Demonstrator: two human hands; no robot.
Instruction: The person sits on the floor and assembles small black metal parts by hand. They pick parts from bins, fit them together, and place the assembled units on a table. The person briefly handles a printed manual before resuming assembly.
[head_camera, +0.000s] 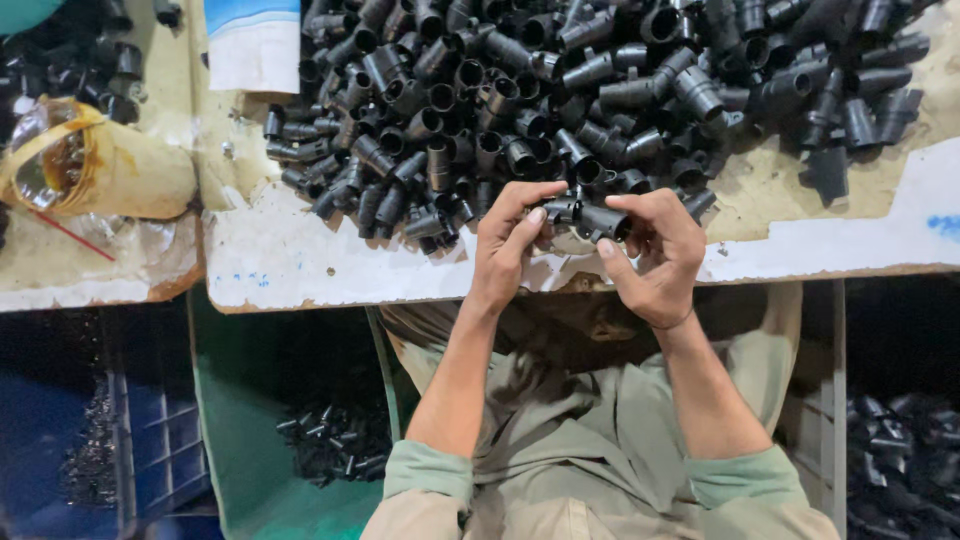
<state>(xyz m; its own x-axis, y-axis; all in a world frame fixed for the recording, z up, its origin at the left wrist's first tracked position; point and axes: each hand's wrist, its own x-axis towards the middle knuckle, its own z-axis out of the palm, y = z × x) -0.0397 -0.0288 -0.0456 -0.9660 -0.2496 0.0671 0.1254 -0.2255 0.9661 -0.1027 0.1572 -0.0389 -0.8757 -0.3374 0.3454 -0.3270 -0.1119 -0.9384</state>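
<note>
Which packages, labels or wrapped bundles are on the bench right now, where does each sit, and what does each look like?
Yellow-taped bundle: far left of the bench, lying on its side, roundish, brown wrap with clear film at its open end.
White and blue package: top edge, left of the pile of black fittings, flat, white below and blue above, partly cut off.
No screens or signs show.

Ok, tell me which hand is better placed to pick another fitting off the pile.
Probably the left hand: its fingers only pinch one end of the black fitting, beside the pile, while the right hand cradles its body.
</note>
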